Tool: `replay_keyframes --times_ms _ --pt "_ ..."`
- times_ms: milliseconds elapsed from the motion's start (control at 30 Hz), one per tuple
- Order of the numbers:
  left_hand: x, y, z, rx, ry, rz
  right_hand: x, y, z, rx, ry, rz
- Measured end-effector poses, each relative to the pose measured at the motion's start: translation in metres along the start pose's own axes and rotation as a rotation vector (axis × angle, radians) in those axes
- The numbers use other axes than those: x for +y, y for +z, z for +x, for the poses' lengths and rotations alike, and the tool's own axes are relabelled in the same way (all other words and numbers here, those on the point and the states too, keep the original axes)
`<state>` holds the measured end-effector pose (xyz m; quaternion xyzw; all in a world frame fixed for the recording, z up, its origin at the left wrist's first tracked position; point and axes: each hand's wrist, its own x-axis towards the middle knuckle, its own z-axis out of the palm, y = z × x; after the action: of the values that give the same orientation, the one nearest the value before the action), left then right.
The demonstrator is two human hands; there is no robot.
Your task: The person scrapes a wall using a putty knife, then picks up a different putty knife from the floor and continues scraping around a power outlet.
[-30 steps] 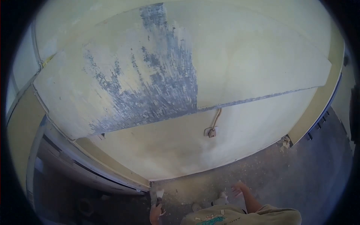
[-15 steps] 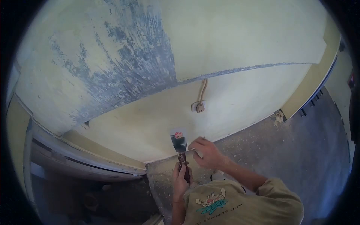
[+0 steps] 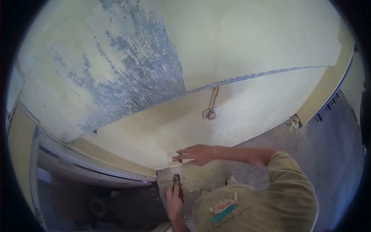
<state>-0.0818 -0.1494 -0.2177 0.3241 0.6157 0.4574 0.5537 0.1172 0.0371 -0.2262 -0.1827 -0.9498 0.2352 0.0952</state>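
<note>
My left hand [image 3: 175,201] is closed round the brown handle of a putty knife [image 3: 177,170], whose blade points up, away from me. At the blade, my right hand [image 3: 196,154] reaches across from the right, with its fingertips and thumb on the upper part of the metal. Those fingertips are slightly blurred and cover part of the blade. Beyond both hands stands the pale wall [image 3: 139,135], close to its foot.
A socket [image 3: 211,114] with a cable hangs on the wall. Above it, a scraped grey-blue patch [image 3: 135,69] borders pale paint. A dark opening [image 3: 119,205] lies at lower left. Debris is scattered on the floor [image 3: 255,185].
My right hand has moved left onto the blade, its forearm now more level. My left hand with the putty knife has shifted down and left. The view has tilted slightly.
</note>
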Motion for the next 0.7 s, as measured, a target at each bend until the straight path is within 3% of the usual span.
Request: replay_keyframes --times_ms 33,100,233,300,367,400,467,600,700 --pt "-0.003 -0.008 -0.006 -0.057 -0.037 0.074 -0.003 0.006 -0.008 0.000 -0.001 -0.010" --pt "-0.005 -0.006 -0.014 -0.109 -0.085 0.126 -0.013 0.008 -0.027 0.351 0.281 0.073" --pt "0.000 0.017 -0.013 -0.108 -0.083 -0.107 -0.051 -0.019 -0.048 0.492 0.297 0.153" --pt "0.016 0.035 -0.006 -0.163 -0.064 -0.165 -0.090 -0.060 -0.037 0.377 -0.098 -0.150" --pt "0.043 0.052 0.001 -0.264 0.109 -0.211 -0.096 -0.070 -0.025 0.361 -0.159 -0.308" --pt "0.057 0.056 0.004 -0.267 0.102 -0.203 -0.095 -0.076 -0.018 0.341 -0.227 -0.480" --pt "0.083 0.060 0.005 -0.401 0.138 -0.227 -0.080 -0.094 -0.006 0.320 -0.273 -0.543" --pt "0.109 0.075 0.009 -0.416 0.178 -0.138 -0.058 -0.132 0.018 0.333 -0.483 -0.733" --pt "0.119 0.094 0.014 -0.381 0.300 -0.117 -0.052 -0.153 0.029 0.276 -0.527 -0.844"
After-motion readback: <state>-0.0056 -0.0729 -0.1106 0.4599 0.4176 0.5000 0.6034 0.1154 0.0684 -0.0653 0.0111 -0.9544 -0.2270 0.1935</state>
